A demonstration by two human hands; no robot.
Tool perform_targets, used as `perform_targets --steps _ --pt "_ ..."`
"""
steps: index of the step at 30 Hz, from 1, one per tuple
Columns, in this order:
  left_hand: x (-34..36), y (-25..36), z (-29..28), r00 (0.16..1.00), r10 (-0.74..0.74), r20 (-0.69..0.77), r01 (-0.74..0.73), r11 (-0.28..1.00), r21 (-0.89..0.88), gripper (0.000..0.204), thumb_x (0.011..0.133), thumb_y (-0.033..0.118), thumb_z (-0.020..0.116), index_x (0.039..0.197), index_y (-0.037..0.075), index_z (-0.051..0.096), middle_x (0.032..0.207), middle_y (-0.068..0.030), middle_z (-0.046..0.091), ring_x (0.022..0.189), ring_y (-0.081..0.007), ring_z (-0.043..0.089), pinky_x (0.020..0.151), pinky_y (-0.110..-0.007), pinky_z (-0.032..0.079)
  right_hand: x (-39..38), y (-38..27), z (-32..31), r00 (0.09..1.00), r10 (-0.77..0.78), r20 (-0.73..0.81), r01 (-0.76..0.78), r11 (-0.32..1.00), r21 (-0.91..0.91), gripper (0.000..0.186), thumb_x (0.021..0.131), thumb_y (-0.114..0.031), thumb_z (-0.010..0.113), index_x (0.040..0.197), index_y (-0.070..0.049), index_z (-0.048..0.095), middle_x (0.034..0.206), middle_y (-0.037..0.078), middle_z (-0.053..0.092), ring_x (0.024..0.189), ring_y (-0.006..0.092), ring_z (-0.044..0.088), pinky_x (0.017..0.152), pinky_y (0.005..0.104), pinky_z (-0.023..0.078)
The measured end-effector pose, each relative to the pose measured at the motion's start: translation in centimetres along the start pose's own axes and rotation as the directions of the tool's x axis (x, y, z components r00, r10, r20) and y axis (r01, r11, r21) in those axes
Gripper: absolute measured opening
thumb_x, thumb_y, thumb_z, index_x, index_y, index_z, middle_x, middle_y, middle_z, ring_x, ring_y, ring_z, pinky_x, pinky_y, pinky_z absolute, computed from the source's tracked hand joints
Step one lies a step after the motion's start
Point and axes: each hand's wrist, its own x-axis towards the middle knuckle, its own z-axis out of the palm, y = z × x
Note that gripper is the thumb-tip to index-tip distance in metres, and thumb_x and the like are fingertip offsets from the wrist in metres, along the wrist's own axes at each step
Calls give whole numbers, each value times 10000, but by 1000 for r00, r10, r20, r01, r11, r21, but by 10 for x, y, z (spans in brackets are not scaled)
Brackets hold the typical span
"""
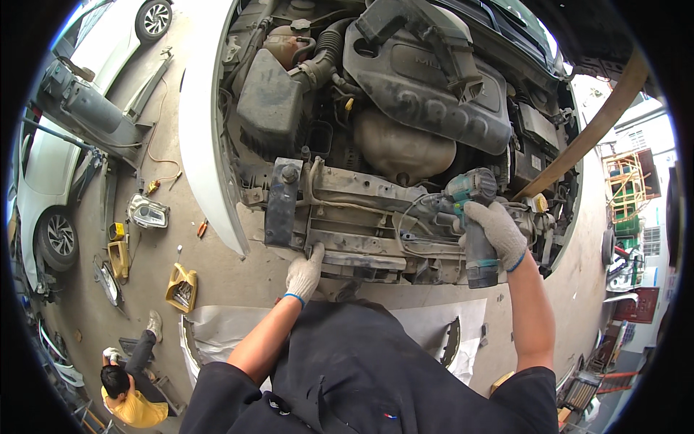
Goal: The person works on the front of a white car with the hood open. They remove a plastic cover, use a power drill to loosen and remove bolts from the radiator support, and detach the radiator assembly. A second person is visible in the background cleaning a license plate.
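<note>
In my right hand (499,231), gloved in off-white knit, is a teal and dark grey cordless impact wrench (479,253). Its nose points left to the upper rail (365,184) of the car's exposed front end; whether the tip sits on a fastener I cannot make out. My left hand (303,276), gloved the same way, grips the edge of the lower front beam (361,260), thumb up, the other fingers partly hidden. Just above it stands a dark upright metal plate (284,206). A thin cable loops beside the wrench's nose.
A wooden prop (589,137) slants up at the right. The engine cover (434,79) lies behind the rail. On the floor at left are a headlight (148,212), a screwdriver (202,228) and a yellow tool container (182,287). A co-worker in yellow (137,405) crouches lower left.
</note>
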Motion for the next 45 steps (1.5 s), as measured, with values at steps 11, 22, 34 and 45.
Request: perform_targets --steps 11,22,34,45 --pt "-2 4 -25 980 145 138 -162 979 124 881 841 720 567 1286 -38 615 1197 -336 654 1190 -469 603 1020 -483 464 0 1 -1 999 7 -53 -8 1000 -19 321 949 -205 570 1203 -8 564 878 113 700 556 187 659 511 314 561" --pt "-22 43 -90 552 809 -200 -734 586 345 159 821 81 730 944 53 632 801 -130 602 719 -332 597 654 -443 471 1 -3 9 982 99 -160 -95 995 29 292 894 -116 552 1135 43 598 877 101 694 595 165 652 563 300 550" --pt "46 61 -88 302 924 -234 -737 382 557 391 741 53 779 1096 102 623 866 -62 585 693 -278 568 626 -429 438 3 -2 10 959 164 -230 -171 985 -9 635 824 -420 706 1240 36 555 960 108 680 605 155 645 511 267 522" --pt "46 66 -95 335 929 -157 -768 366 526 423 715 48 788 1101 98 624 858 -54 592 715 -280 577 643 -420 452 8 -15 21 920 243 -306 -243 969 37 563 758 -230 590 1236 66 583 959 128 686 640 191 659 535 311 526"
